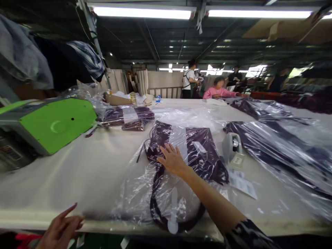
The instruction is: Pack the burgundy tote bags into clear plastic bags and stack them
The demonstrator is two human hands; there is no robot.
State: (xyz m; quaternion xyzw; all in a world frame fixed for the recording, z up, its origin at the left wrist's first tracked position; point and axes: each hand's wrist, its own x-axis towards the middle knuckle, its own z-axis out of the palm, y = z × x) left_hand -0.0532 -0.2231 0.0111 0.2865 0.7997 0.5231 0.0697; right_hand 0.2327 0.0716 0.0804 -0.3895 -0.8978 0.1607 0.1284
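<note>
A folded dark purple garment (199,138) lies in a clear plastic bag (137,186) on the table in front of me. A pale strip runs across its middle, and a dark looped cord or strap (155,204) shows in the lower part of the bag. My right hand (172,159) rests on the bagged garment, palm down with fingers spread. At the table's front edge on the left is my left hand (62,226), index finger stretched out and the others curled, with nothing seen in it.
A green machine (59,124) stands at the left. Another bagged bundle (128,116) lies behind. To the right are a tape dispenser (232,148), printed papers (243,185) and long bagged garments (275,148). A person in pink (218,91) sits across the table.
</note>
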